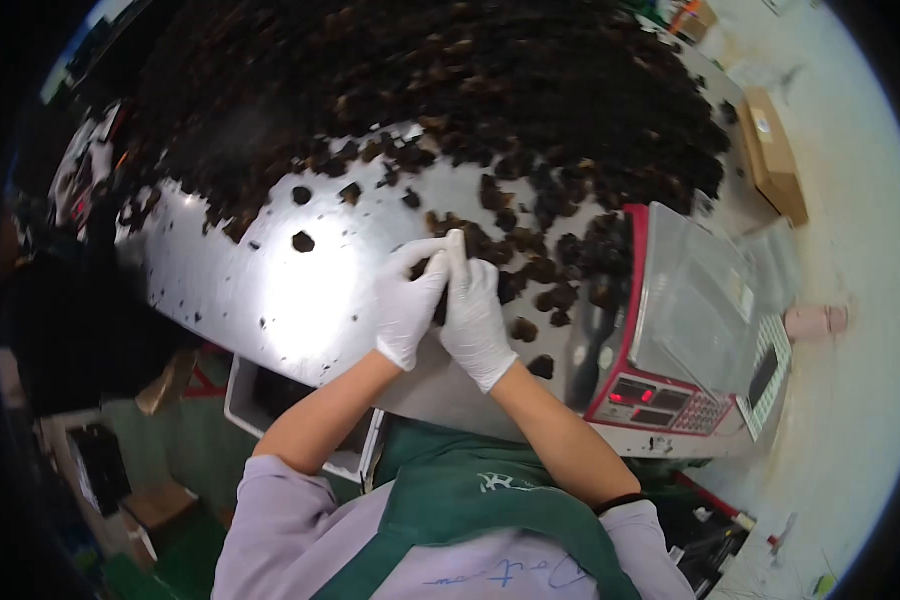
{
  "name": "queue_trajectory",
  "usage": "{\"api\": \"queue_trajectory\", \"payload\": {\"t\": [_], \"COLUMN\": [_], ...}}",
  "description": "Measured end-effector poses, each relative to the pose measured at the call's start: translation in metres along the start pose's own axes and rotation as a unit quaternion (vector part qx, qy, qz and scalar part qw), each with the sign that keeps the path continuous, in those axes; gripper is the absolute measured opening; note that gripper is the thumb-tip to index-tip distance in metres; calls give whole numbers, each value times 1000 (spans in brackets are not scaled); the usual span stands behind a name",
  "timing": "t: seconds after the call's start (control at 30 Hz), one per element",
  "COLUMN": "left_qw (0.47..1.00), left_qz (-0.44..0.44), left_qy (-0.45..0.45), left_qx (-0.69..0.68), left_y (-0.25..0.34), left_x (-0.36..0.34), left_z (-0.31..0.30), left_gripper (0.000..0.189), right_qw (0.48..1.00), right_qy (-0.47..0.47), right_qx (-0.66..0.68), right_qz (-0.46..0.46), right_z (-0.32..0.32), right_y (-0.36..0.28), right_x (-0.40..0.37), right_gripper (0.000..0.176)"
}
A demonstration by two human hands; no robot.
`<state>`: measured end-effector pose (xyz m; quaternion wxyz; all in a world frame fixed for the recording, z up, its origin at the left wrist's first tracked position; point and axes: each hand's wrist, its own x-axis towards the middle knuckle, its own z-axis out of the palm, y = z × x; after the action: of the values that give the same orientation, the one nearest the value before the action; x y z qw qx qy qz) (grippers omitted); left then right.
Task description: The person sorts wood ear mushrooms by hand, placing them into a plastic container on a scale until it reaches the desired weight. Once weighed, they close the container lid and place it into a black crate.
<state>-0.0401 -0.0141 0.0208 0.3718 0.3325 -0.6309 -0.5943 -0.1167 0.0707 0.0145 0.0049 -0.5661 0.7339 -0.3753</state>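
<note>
My left hand point(408, 300) and my right hand point(473, 310), both in thin white gloves, meet fingertip to fingertip over the front of a metal table point(225, 270). Their fingers are pinched together. Dark brown shows between and behind the fingers, but I cannot tell what they hold. Just beyond the fingertips and to the right lie loose dark brown pieces point(530, 270), rounded and crinkled, like dried mushrooms. A few single pieces point(303, 242) rest on the bare metal left of my hands. A huge heap point(450, 80) of the same pieces covers the far side.
A red-framed digital scale point(660, 400) with a clear cover and lit red digits stands on the right. Beyond it lies a cardboard box point(773, 160). A pale bin point(240, 395) sits under the table's front edge. A person in dark clothing point(80, 300) is at the left.
</note>
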Motion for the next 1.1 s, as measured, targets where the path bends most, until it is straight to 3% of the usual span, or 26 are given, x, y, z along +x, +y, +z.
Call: {"api": "queue_trajectory", "payload": {"t": [0.07,0.2,0.27,0.43,0.47,0.5,0.53,0.57,0.6,0.63,0.7,0.77,0.87,0.9,0.93,1.0,1.03,1.1], "left_qw": [998,993,989,968,968,963,975,968,938,938,880,876,876,891,902,912,898,877], "left_qz": [-17,67,103,149,136,69,73,157,236,234,351,353,360,344,320,292,327,358], "left_qy": [16,21,-20,-129,-139,-183,-178,-195,-205,-205,-233,-242,-254,-237,-246,-257,-250,-242], "left_qx": [-57,-90,-104,-153,-160,-186,-114,15,146,150,221,222,195,181,153,131,159,210], "left_y": [20,107,146,173,166,155,131,122,119,117,114,114,119,122,123,124,124,123], "left_x": [-3,-9,-15,-36,-42,-46,-46,-46,-45,-46,-48,-46,-40,-41,-37,-36,-34,-38], "left_z": [7,41,71,183,207,227,247,254,255,256,252,247,238,233,228,215,208,197], "left_gripper": [18,17,16,11,11,13,15,17,19,19,25,27,28,27,27,27,32,36], "right_qw": [998,975,956,955,952,965,964,977,985,985,980,972,982,983,984,980,980,984], "right_qy": [51,148,161,144,142,105,108,71,33,0,-27,-44,-46,-8,-8,46,77,61], "right_qx": [-18,-76,-175,-245,-261,-240,-243,-194,-142,-66,-105,-163,-119,-125,-121,-167,-161,-153], "right_qz": [-37,-150,-169,-80,-67,14,16,53,89,162,169,165,138,135,132,102,83,62], "right_z": [-11,-87,-143,-263,-275,-281,-283,-283,-286,-289,-299,-311,-341,-347,-351,-357,-355,-354], "right_y": [-1,-15,-14,12,27,42,59,75,82,88,88,80,67,67,72,80,81,80], "right_x": [6,32,31,-16,-29,-46,-60,-74,-79,-83,-83,-83,-88,-93,-100,-111,-114,-119], "right_gripper": [78,76,79,105,111,112,112,111,110,107,106,102,98,82,82,63,48,45]}}
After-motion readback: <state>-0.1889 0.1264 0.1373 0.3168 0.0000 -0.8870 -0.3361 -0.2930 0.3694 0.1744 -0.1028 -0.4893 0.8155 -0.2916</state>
